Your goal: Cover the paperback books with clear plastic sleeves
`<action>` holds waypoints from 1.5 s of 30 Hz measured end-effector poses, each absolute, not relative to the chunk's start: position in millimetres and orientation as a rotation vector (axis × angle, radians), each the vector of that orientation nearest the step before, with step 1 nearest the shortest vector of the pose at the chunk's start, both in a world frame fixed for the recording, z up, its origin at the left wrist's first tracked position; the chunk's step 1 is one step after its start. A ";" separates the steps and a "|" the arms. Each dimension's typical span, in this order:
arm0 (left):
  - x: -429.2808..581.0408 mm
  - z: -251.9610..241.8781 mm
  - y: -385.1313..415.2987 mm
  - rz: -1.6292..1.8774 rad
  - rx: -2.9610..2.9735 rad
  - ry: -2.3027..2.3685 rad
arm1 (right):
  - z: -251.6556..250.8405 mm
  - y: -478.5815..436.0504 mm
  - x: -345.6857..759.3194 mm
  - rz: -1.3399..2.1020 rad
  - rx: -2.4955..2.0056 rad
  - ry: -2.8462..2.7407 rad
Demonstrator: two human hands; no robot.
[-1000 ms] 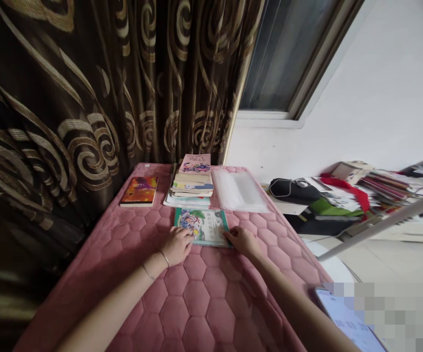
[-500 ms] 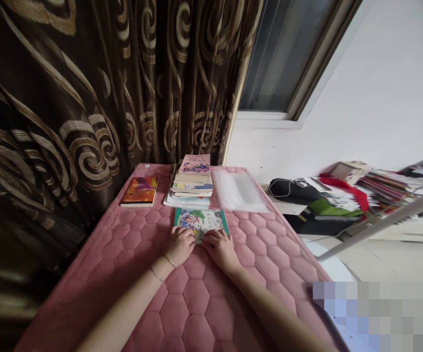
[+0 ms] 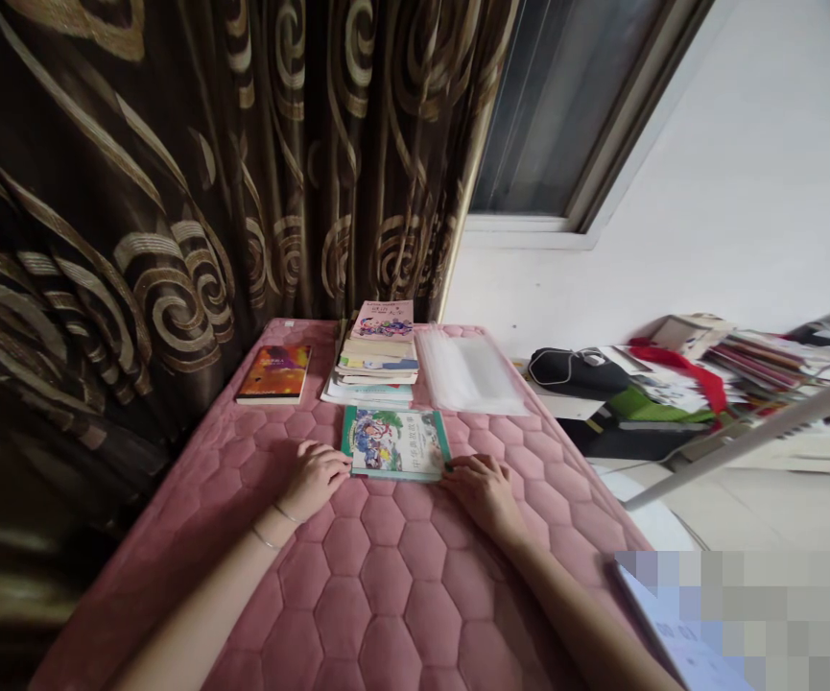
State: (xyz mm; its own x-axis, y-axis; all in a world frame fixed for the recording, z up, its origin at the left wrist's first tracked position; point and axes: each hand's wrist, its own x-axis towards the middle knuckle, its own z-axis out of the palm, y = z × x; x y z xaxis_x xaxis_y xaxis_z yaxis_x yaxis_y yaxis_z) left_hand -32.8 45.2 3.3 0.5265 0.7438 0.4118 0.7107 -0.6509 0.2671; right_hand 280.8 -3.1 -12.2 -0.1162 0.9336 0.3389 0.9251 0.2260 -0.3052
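Note:
A book with a green border and a picture cover (image 3: 396, 443) lies flat on the pink quilted mattress (image 3: 378, 576). At its lower left edge, my left hand (image 3: 320, 472) is closed with the fingertips on the book's side. My right hand (image 3: 483, 489) grips the lower right corner, fingers bent over the edge. Both thumbs are mostly hidden. Just behind the book stands a stack of books (image 3: 378, 355) topped by a pink one.
An orange book (image 3: 274, 374) lies at the left by the patterned curtain (image 3: 170, 240). Clear plastic sleeves (image 3: 472, 374) are spread right of the stack. A white slanted bar (image 3: 746, 437) crosses at the right, before a cluttered shelf with papers and a black bag (image 3: 577, 374).
My hands have moved apart from the middle of the book's lower edge to its left and right sides. More of the cover now shows, and the book stays in place.

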 end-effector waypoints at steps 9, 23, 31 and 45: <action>-42.3 -0.6 51.8 0.785 2.583 1.290 | -9.6 -4.9 283.5 0.127 -1.676 -2.019; -54.5 3.8 57.1 0.762 2.481 1.211 | -12.2 -3.4 291.5 0.229 -1.650 -1.959; -3.7 7.3 32.1 0.739 2.652 1.405 | -7.3 -8.3 251.6 0.050 -1.668 -2.043; 19.9 -1.1 34.1 0.736 2.619 1.338 | -12.2 6.4 217.6 0.041 -1.639 -2.080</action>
State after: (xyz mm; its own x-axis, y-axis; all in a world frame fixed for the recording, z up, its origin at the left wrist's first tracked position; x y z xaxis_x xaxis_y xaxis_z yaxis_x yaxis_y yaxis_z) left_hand 19.9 34.1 -1.1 0.4937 0.7870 0.3699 0.7337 -0.6053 0.3086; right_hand 217.6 6.4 -12.2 -0.1603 0.9216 0.3536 0.9069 0.2790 -0.3159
